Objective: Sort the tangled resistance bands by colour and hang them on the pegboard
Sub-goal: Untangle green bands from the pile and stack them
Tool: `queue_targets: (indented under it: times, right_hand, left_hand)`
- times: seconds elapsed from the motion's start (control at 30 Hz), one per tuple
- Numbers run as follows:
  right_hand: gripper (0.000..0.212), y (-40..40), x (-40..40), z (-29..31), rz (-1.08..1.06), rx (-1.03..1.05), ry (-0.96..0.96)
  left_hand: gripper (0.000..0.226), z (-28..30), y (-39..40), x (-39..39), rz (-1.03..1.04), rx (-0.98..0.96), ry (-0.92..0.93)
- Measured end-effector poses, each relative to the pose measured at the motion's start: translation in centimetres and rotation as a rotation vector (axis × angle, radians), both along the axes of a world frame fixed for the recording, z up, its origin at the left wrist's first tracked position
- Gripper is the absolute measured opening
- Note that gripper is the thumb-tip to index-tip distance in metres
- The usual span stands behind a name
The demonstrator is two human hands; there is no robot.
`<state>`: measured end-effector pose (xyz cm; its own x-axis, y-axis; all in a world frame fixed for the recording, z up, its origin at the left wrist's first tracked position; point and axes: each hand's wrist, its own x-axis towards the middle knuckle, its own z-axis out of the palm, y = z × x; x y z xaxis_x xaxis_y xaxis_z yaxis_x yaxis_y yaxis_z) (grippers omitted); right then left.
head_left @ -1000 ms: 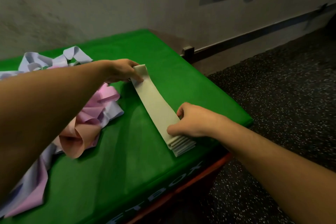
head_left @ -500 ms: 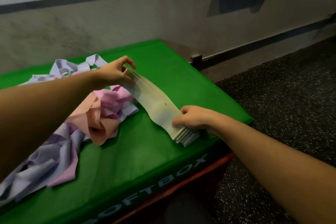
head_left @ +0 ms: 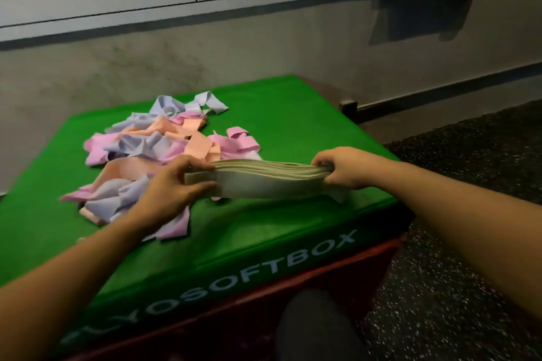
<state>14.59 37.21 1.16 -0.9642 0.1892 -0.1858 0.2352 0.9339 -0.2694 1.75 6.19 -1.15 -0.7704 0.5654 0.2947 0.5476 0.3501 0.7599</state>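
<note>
At frame centre, the beige bands (head_left: 264,182) are pinched at each end by the left hand (head_left: 179,184) and right hand (head_left: 346,168), fingers curled, likely kept together as 1 sorted colour.

One head-worn view looks forward and down, close over the green box (head_left: 293,114) toward the wall (head_left: 264,47)

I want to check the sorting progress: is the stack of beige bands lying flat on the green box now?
No, the beige bands are lifted above the green box, gripped at either end by the left hand and the right hand.

Stack (head_left: 269,182) right of tangle (head_left: 152,155) — (both on box (head_left: 293,114)).
</note>
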Motion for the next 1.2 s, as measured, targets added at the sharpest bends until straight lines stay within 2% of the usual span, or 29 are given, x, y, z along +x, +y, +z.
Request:
queue_targets:
  times: [0.07,0.13,0.27,0.4,0.5,0.67,0.77,0.87,1.0,1.1,1.2]
  right_hand:
    - [0.041,-0.2,0.3,0.2,0.030,0.098,-0.023]
    - [0.042,-0.7,0.6,0.2,0.033,0.189,-0.049]
    - [0.064,-2.3,0.8,-0.6,0.041,0.354,-0.060]
    - [0.059,-4.2,0.6,-2.3,0.099,0.548,-0.031]
    - [0.063,-4.5,0.9,-4.2,0.052,0.493,0.014]
    - [0.068,-3.1,2.1,-6.2,0.084,0.422,0.189]
    - [0.067,-2.1,2.0,-6.4,0.103,0.412,0.231]
    - [0.066,-1.2,1.7,-6.4,0.133,0.440,0.218]
    - [0.067,0.0,2.0,-5.7,0.156,0.483,0.177]
    - [0.069,0.5,1.9,-5.4,0.159,0.533,0.182]
    - [0.064,0.8,1.6,-5.8,0.175,0.550,0.200]
  left_hand:
    - [0.044,-1.6,-0.6,1.5,0.011,-0.001,0.074]
    - [0.039,-2.9,-0.9,2.4,0.027,-0.010,0.080]
    - [0.039,-3.9,-0.4,3.4,0.030,-0.155,0.248]
    - [0.068,-3.2,0.3,3.9,-0.035,-0.386,0.329]
    - [0.062,-3.6,0.5,3.7,-0.035,-0.590,0.478]
    - [0.068,-4.8,-0.3,2.8,-0.019,-0.702,0.541]
    - [0.070,-4.7,-0.6,1.9,-0.121,-0.663,0.549]
    - [0.059,-4.5,-1.9,0.8,-0.234,-0.478,0.436]
    - [0.054,-4.8,-2.4,0.8,-0.258,-0.484,0.654]
    - [0.057,-4.8,-1.9,1.0,-0.191,-0.503,0.777]
    - [0.057,-4.9,-1.9,0.8,-0.175,-0.578,0.827]
